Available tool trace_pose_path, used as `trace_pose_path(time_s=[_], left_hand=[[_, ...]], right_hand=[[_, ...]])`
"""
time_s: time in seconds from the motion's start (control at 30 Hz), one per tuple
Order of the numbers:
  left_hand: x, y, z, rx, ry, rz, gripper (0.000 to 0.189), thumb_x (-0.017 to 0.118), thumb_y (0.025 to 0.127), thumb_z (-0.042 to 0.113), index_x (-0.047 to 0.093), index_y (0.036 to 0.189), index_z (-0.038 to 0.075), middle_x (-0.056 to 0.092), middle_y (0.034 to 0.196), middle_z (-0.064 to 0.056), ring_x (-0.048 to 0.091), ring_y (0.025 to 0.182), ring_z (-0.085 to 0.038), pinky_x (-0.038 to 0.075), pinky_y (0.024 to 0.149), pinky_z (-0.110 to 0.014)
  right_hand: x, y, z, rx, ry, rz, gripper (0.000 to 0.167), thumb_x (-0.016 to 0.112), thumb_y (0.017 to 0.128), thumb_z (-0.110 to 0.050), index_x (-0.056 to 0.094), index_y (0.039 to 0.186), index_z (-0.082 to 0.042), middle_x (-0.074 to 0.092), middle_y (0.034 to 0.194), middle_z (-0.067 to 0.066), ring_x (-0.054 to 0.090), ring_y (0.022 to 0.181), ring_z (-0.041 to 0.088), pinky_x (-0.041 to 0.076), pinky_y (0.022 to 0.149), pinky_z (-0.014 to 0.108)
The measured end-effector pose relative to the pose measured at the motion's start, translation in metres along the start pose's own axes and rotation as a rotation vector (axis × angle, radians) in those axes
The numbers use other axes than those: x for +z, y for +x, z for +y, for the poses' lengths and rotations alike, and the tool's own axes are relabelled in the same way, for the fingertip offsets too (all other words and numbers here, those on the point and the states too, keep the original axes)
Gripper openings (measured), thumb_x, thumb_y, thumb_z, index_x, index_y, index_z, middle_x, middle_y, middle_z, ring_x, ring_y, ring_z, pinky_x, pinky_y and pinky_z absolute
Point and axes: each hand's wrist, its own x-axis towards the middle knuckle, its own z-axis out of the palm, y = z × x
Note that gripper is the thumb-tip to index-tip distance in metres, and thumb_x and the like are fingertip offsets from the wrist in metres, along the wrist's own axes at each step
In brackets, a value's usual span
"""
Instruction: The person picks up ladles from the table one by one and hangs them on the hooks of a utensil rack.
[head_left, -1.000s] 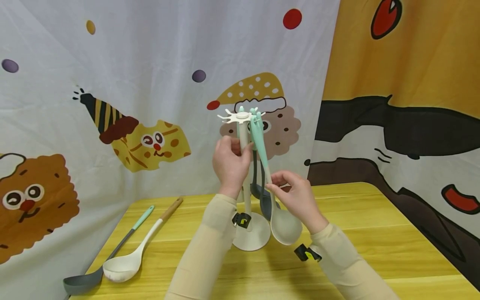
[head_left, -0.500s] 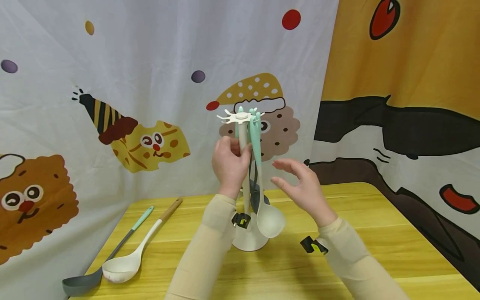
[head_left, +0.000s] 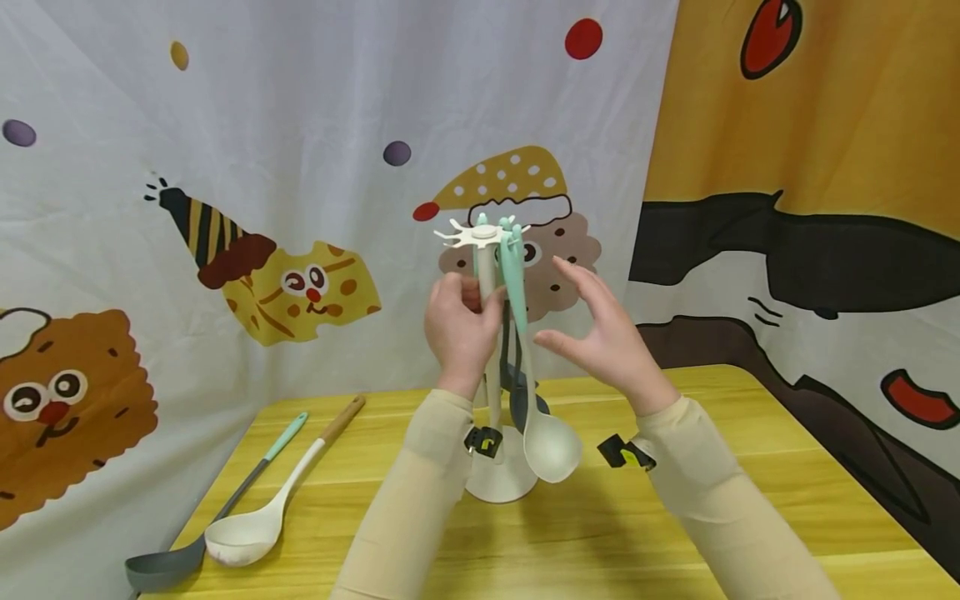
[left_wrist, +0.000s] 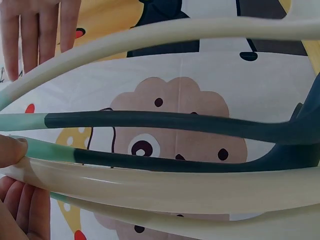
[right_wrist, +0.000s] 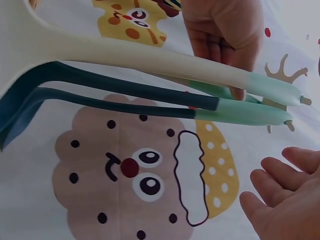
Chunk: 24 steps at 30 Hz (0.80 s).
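Note:
My left hand (head_left: 461,333) grips the upright post of a white utensil stand (head_left: 501,485) below its ring of hooks (head_left: 483,234). In the left wrist view, that hand's thumb lies along the cream post (left_wrist: 190,192). A cream ladle (head_left: 552,450) with a mint handle hangs on the stand's right side. Behind it hang dark grey utensils (head_left: 529,407), their heads partly hidden. Just right of the ladle's handle, my right hand (head_left: 611,350) holds nothing, its fingers extended and thumb apart. The right wrist view shows this hand (right_wrist: 292,200) apart from the mint handles (right_wrist: 255,112).
On the left of the wooden table (head_left: 645,533) lie a grey ladle (head_left: 167,568) with a mint handle and a white ladle (head_left: 246,536) with a wood-coloured handle end. A printed curtain (head_left: 315,125) hangs behind the table.
My right hand has let go of the cream ladle's handle and moved up and right. The hanging ladle swung left, then slightly back right. My left hand stays on the post.

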Motion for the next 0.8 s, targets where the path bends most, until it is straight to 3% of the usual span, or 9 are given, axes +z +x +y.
trace_pose_path(time_s=[0.2,0.4,0.6,0.8], left_hand=[[0.001,0.000,0.000,0.006,0.007,0.004,0.026,0.079,0.084,0.021,0.059,0.088,0.005,0.059,0.083,-0.008,0.060,0.074,-0.021,0.049,0.064,-0.034],[0.001,0.000,0.000,0.013,0.009,0.009,0.025,0.079,0.084,0.020,0.059,0.088,0.005,0.059,0.082,-0.008,0.059,0.073,-0.021,0.048,0.064,-0.035],[0.000,0.000,0.000,0.017,0.016,0.015,0.025,0.079,0.085,0.020,0.059,0.087,0.005,0.058,0.082,-0.008,0.059,0.072,-0.021,0.048,0.063,-0.035],[0.000,0.000,-0.001,0.021,0.017,0.017,0.024,0.079,0.084,0.019,0.059,0.087,0.005,0.058,0.081,-0.008,0.058,0.073,-0.021,0.048,0.063,-0.035]], right_hand=[[-0.003,0.014,-0.005,-0.009,0.006,-0.020,0.112,0.068,0.074,-0.073,0.024,0.158,-0.013,0.025,0.161,0.006,0.022,0.147,0.026,0.022,0.114,0.059],[-0.004,0.029,-0.011,-0.031,0.026,-0.028,0.122,0.065,0.068,-0.081,0.016,0.160,-0.018,0.017,0.164,0.000,0.016,0.149,0.021,0.017,0.116,0.058],[-0.004,0.041,-0.017,-0.026,0.067,-0.015,0.122,0.064,0.067,-0.082,0.016,0.160,-0.018,0.020,0.163,0.001,0.019,0.148,0.017,0.020,0.117,0.052],[-0.001,0.052,-0.021,-0.042,0.141,0.026,0.105,0.070,0.078,-0.067,0.026,0.157,-0.014,0.036,0.155,0.008,0.032,0.143,0.018,0.026,0.116,0.041]])
